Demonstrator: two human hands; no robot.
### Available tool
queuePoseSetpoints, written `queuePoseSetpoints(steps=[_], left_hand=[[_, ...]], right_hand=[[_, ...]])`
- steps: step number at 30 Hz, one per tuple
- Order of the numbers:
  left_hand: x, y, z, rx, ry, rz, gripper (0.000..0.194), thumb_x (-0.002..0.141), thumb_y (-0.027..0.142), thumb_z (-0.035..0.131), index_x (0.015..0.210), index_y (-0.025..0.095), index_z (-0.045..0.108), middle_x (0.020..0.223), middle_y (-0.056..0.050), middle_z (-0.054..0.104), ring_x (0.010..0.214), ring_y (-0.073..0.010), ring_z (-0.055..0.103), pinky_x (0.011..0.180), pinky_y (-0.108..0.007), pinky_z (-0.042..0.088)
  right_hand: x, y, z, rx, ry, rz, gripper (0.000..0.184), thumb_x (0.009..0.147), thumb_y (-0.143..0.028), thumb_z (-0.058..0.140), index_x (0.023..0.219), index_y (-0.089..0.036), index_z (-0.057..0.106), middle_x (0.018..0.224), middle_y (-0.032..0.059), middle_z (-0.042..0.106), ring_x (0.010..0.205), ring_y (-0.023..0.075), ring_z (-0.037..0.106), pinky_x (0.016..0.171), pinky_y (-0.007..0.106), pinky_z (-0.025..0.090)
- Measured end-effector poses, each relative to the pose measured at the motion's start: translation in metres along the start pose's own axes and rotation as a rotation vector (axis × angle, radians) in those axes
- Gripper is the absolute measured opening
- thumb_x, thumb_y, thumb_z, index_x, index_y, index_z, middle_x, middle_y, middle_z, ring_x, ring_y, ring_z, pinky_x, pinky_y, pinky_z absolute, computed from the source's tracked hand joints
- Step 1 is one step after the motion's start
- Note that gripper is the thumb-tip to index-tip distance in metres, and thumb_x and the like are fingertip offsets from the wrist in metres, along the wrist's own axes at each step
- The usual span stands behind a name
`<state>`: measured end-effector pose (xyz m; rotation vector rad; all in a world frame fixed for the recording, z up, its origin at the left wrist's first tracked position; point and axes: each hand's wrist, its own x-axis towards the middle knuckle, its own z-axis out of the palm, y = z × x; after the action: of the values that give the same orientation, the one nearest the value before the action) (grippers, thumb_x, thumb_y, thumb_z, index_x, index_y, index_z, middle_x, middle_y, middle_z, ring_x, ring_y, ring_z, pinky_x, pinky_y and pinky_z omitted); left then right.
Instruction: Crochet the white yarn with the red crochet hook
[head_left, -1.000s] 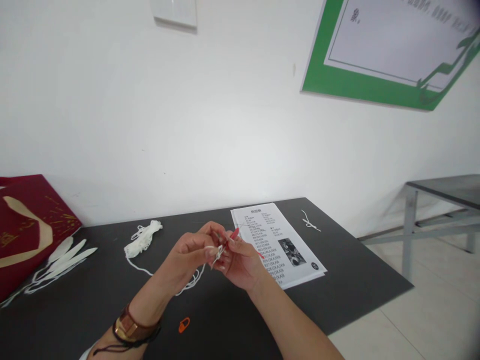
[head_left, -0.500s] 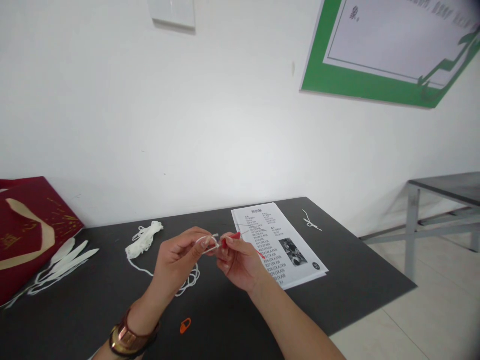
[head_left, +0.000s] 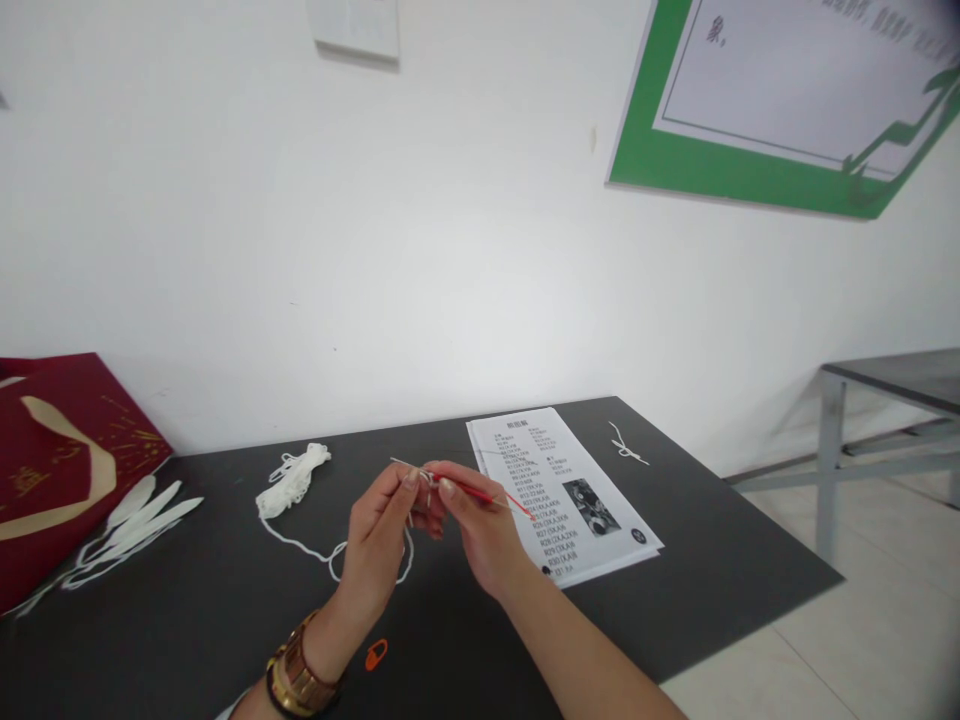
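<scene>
My left hand (head_left: 381, 530) pinches white yarn (head_left: 410, 560) between thumb and fingers, above the middle of the dark table (head_left: 450, 660). Against it, my right hand (head_left: 480, 525) is closed on a crochet hook (head_left: 472, 490) with a red handle. The hook's thin metal tip points left, across the yarn at my left fingertips. A thin red strand trails right from the handle over the printed sheet. From my left hand the yarn runs down in loops to a white skein (head_left: 296, 480) on the table. The small loops at my fingertips are partly hidden.
Printed pattern sheets (head_left: 615, 530) lie right of my hands, a tied bit of white yarn (head_left: 622, 443) beyond them. An orange stitch marker (head_left: 376, 654) lies near the front. At left are white, flat strips (head_left: 154, 515) and a dark red bag (head_left: 45, 430). A wall stands behind.
The crochet hook has swung round, so its tip now points left into the yarn. My left hand has moved right and its wrist is more upright. Fewer loose yarn loops show below.
</scene>
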<state>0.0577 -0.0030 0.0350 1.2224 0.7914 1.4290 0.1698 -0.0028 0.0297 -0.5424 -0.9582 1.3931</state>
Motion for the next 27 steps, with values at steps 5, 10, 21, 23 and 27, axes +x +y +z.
queuePoseSetpoints(steps=[5,10,21,23,27], left_hand=[[-0.002,-0.006,0.003,-0.026,0.018,-0.033,0.019,0.088,0.032,0.049,0.076,0.019,0.057,0.059,0.004,0.054,0.055,-0.0114,0.053,0.047,-0.020,0.040],[-0.003,-0.002,0.006,0.054,0.027,-0.081,0.021,0.085,0.037,0.052,0.076,0.019,0.059,0.058,0.002,0.056,0.050,-0.0128,0.051,0.045,-0.023,0.038],[0.021,0.012,-0.023,-0.132,-0.062,-0.380,0.048,0.077,0.039,0.060,0.043,0.020,0.032,0.042,0.009,0.019,0.037,-0.0055,0.015,0.035,-0.021,0.015],[0.021,0.015,-0.025,-0.207,-0.057,-0.384,0.046,0.079,0.042,0.056,0.045,0.019,0.036,0.044,0.009,0.019,0.039,-0.0059,0.014,0.035,-0.021,0.017],[0.016,0.010,-0.016,-0.264,-0.031,-0.369,0.023,0.074,0.036,0.065,0.077,0.013,0.066,0.054,0.007,0.036,0.042,-0.0037,0.018,0.036,-0.017,0.016]], right_hand=[[-0.002,0.005,0.003,-0.120,0.108,-0.013,0.017,0.069,-0.025,0.074,0.085,-0.019,0.073,0.074,0.0017,0.066,0.054,0.0096,0.051,0.043,0.021,0.039],[0.002,0.009,0.001,-0.036,0.234,-0.022,0.015,0.063,-0.023,0.078,0.075,-0.018,0.071,0.062,-0.0007,0.064,0.047,0.0107,0.050,0.040,0.023,0.040],[0.007,0.007,-0.002,-0.170,0.308,-0.133,0.011,0.061,-0.017,0.078,0.070,-0.019,0.071,0.067,0.0006,0.069,0.058,0.0163,0.063,0.062,0.032,0.051],[0.006,0.008,0.000,-0.172,0.298,-0.131,0.010,0.062,-0.018,0.077,0.071,-0.019,0.071,0.066,0.0009,0.069,0.057,0.0162,0.063,0.061,0.032,0.051],[0.005,0.006,-0.001,-0.218,0.357,-0.174,0.011,0.065,-0.019,0.076,0.074,-0.019,0.070,0.068,0.0012,0.070,0.064,0.0166,0.063,0.064,0.030,0.050]])
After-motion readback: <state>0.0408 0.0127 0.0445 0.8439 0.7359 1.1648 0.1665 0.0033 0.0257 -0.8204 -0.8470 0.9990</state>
